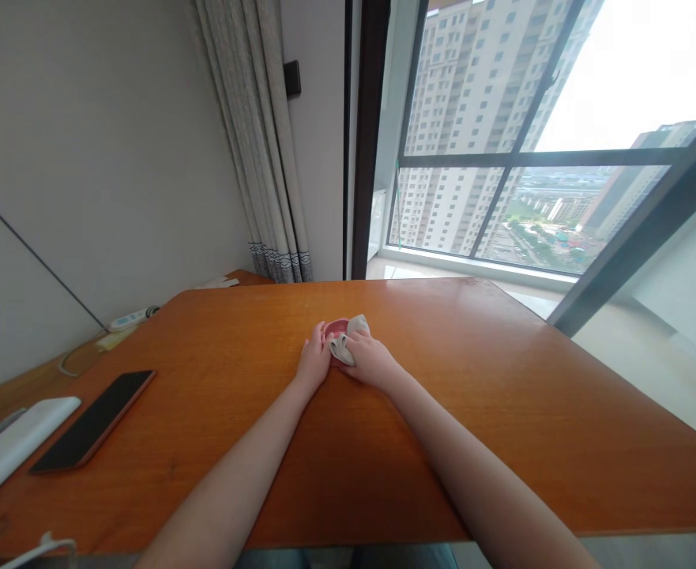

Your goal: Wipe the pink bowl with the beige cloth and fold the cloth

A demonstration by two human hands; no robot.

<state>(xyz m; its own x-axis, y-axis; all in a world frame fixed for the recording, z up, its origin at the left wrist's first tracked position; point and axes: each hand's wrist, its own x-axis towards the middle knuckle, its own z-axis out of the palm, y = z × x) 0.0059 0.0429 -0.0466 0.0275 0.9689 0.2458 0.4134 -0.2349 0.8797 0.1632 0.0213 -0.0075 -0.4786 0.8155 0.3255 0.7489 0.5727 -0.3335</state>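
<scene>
A small pink bowl (pixel 336 326) is between my two hands over the middle of the wooden table (pixel 235 340). My left hand (pixel 315 353) grips its left side, fingers curled round the rim. In my right hand (pixel 372 357) is a pale grey cloth (pixel 343 349), bunched up and pressed against the bowl's right side and rim. One corner of the cloth sticks up above the fingers. The cloth and my hands hide much of the bowl, so its base does not show.
A black phone-like slab (pixel 95 419) lies at the table's left, beside a white flat object (pixel 21 442). Farther back on that side is a power strip (pixel 131 318) near the wall. A white cable (pixel 39 549) crosses the near left edge. A curtain (pixel 265 142) hangs behind.
</scene>
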